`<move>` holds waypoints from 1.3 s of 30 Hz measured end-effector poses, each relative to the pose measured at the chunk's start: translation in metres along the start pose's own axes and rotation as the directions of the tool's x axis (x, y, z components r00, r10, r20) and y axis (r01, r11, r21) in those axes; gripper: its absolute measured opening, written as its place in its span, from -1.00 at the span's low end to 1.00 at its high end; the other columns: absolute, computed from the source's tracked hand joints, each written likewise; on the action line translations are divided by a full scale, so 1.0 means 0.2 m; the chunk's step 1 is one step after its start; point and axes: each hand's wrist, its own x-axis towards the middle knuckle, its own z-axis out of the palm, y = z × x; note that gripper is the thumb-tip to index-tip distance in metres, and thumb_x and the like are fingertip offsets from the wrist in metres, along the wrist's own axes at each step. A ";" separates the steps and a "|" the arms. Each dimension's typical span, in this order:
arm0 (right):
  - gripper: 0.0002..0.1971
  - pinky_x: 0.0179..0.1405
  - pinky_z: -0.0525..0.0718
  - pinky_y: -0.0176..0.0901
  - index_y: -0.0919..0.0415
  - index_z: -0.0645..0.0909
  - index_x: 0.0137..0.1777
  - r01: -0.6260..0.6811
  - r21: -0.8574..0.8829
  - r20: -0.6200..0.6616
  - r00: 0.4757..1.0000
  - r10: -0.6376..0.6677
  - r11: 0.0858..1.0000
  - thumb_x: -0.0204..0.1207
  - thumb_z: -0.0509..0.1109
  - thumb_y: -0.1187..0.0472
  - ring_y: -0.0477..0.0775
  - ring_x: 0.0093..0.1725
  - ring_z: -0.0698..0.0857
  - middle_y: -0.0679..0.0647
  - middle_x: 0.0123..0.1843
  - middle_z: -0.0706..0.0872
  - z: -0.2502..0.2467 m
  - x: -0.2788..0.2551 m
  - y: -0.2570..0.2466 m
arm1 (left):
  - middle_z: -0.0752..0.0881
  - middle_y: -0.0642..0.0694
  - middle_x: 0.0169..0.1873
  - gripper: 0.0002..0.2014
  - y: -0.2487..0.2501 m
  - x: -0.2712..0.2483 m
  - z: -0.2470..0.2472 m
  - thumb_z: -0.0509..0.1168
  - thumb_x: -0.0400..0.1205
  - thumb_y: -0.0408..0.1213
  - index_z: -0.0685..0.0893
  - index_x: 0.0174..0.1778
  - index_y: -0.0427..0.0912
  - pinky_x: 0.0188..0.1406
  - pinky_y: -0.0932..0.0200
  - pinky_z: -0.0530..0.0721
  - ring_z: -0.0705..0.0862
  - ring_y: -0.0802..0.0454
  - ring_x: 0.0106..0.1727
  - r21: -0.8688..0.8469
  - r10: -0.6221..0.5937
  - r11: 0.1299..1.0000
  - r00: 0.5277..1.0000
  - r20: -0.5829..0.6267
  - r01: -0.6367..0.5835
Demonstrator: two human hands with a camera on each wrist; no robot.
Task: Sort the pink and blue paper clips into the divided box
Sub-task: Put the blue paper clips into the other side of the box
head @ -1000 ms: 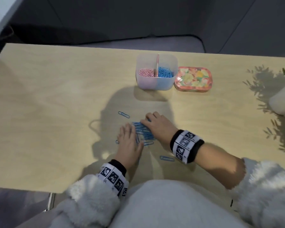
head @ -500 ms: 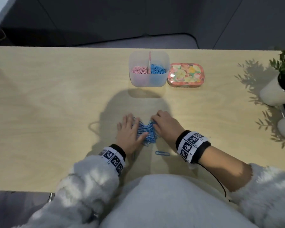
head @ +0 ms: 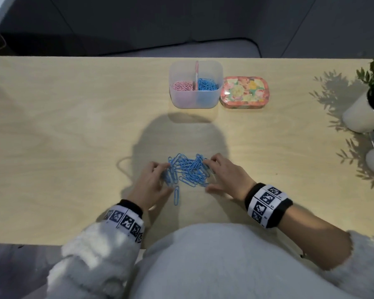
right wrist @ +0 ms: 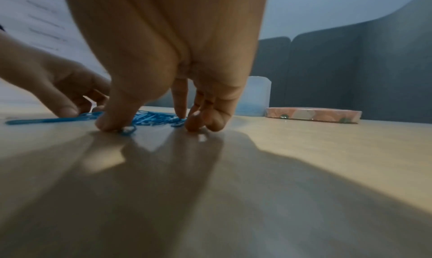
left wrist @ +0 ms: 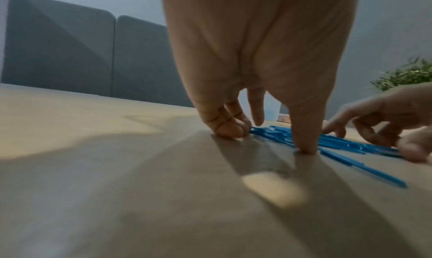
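Note:
A loose pile of blue paper clips (head: 188,169) lies on the table near me. My left hand (head: 161,180) touches its left edge with curved fingers and the thumb tip down on the table. My right hand (head: 211,175) touches the pile's right edge the same way. Neither hand lifts a clip. One blue clip (head: 176,196) sticks out of the pile toward me. The divided box (head: 177,98) stands further back, with pink clips (head: 183,86) on its left side and blue clips (head: 207,84) on its right. The left wrist view shows my left hand (left wrist: 268,138) at the pile (left wrist: 339,143). The right wrist view shows my right hand (right wrist: 156,126) there too.
A floral tin (head: 244,92) sits right against the box on its right. White plant pots (head: 363,113) stand at the table's right edge. The wooden table (head: 73,126) ends close to my body, and a grey sofa (head: 181,48) stands beyond its far edge.
The scattered blue clips were swept into one pile. My hands, pressed close together half a second ago, now sit a little apart at the pile's two sides.

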 end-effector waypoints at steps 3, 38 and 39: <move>-0.17 0.14 0.63 0.02 0.13 0.24 0.52 -0.021 0.065 -0.047 0.999 0.024 0.998 0.33 0.48 -0.15 0.12 0.28 0.51 0.11 0.32 0.44 -0.03 0.05 0.00 | 0.52 -0.25 0.11 -0.35 0.10 0.09 0.03 0.40 0.39 -0.09 0.48 0.40 -0.23 0.28 0.09 0.51 0.55 -0.13 0.14 0.001 0.037 0.999 0.999 0.011 -0.037; -0.79 -0.17 0.58 -0.29 0.31 0.75 0.04 0.023 0.470 -0.382 0.907 0.179 0.882 0.41 0.50 0.30 -0.05 -0.27 0.66 0.10 -0.20 0.80 -0.39 0.12 0.08 | 0.70 -0.15 0.07 -0.78 0.26 0.31 0.03 0.23 0.64 -0.24 0.70 0.12 -0.19 -0.06 0.01 0.60 0.67 -0.18 0.06 0.292 0.229 0.922 0.966 0.122 -0.256; -0.78 -0.25 0.53 -0.37 0.32 0.75 0.05 0.028 0.508 -0.395 0.896 0.203 0.861 0.40 0.50 0.31 -0.11 -0.33 0.60 0.06 -0.26 0.77 -0.46 0.17 0.09 | 0.70 -0.15 0.08 -0.78 0.26 0.31 0.03 0.22 0.64 -0.24 0.69 0.12 -0.19 -0.04 0.01 0.60 0.67 -0.17 0.06 0.273 0.216 0.931 0.968 0.128 -0.244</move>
